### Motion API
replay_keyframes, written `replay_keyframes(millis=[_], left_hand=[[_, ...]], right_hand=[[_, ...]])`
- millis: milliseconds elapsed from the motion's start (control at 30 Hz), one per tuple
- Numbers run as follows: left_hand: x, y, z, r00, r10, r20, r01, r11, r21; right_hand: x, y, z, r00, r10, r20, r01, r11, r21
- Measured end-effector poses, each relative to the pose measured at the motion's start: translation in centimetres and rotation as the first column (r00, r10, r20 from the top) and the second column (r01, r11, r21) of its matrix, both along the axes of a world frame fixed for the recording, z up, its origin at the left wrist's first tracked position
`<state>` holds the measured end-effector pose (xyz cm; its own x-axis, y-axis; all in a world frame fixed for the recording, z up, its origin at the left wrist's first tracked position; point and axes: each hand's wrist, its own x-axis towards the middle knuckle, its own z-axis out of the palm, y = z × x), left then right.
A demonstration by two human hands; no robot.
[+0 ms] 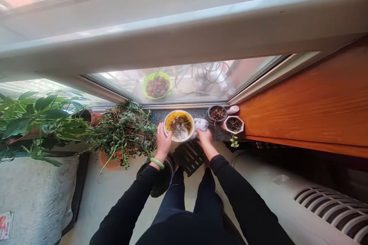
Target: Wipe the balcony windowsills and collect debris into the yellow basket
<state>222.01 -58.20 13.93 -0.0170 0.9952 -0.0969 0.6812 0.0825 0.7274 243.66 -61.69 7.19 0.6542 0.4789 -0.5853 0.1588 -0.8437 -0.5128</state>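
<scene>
My left hand is closed on the left side of a round bowl, its thumb at the rim. The bowl is yellow inside with a white rim. Inside lie dry-looking plant bits and something white. A crumpled whitish cloth is in my right hand, close against the bowl's right side. Both bowl and cloth are at the dark speckled sill; whether the bowl rests on it or is held just above, I cannot tell.
Right of the cloth stand a dark round pot, a white octagonal pot with a trailing sprig, and a small pinkish container. Bushy plants crowd the left. A dark slatted stool is below, and an orange wooden panel bounds the right.
</scene>
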Motion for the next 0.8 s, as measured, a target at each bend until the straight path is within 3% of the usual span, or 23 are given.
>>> replay_keyframes(millis=[100, 233, 433, 667, 800], left_hand=[[-0.1, 0.3, -0.2, 0.999, 0.023, 0.035, -0.021, 0.998, -0.059], [0.5, 1.1, -0.8, 0.995, 0.075, 0.058, -0.061, 0.975, -0.214], [0.9, 2.4, -1.7, 0.984, 0.150, 0.100, -0.101, 0.918, -0.384], [-0.2, 1.8, -1.7, 0.973, 0.170, 0.158, -0.097, 0.916, -0.388], [-0.2, 0.7, -1.5, 0.962, 0.199, 0.185, -0.116, 0.916, -0.384]], right_hand=[[0.0, 0.2, 0.9, 0.992, 0.069, 0.106, -0.083, 0.987, 0.135], [0.4, 0.3, 2.6, 0.941, 0.140, 0.308, -0.252, 0.898, 0.361], [0.6, 1.0, 3.0, 0.900, 0.176, 0.398, -0.360, 0.816, 0.453], [0.8, 0.7, 2.6, 0.854, 0.125, 0.505, -0.428, 0.721, 0.545], [1.0, 0.1, 3.2, 0.865, 0.012, 0.501, -0.365, 0.700, 0.614]])
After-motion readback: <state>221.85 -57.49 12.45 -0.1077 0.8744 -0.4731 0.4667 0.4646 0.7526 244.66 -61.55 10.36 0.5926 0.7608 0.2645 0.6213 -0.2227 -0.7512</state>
